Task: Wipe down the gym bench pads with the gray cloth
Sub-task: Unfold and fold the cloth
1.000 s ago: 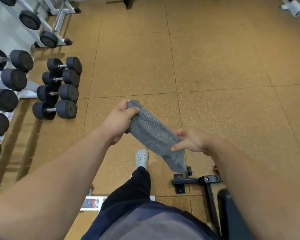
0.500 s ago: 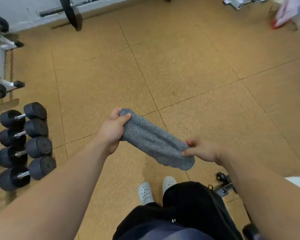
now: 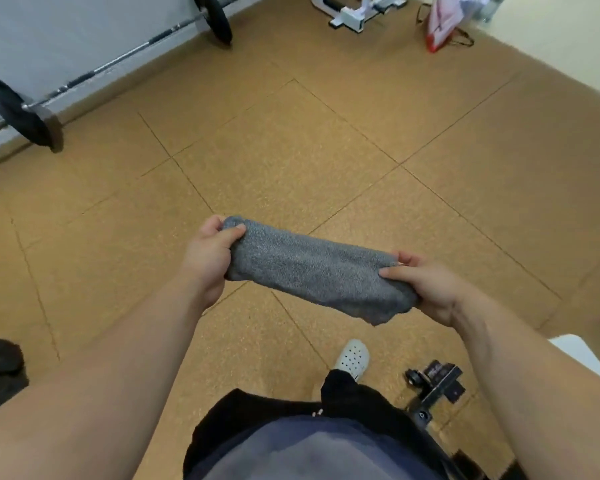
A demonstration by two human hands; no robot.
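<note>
Gray cloth up in air above floor, stretched between both hands, in front of body. Left hand grips far-left end, thumb on top. Right hand pinches near-right end. Cloth folded long, touches nothing else. Step looks like getting cloth ready; no wiping yet. Bench pads not in view; only black bench foot shows, near right. Next move likely needs: turn to bench, lay cloth flat on pad, press, rub.

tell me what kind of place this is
Probably a gym: a long steel barbell with black plates lies by the wall, a white metal equipment frame stands beyond, on speckled tan floor tiles.
</note>
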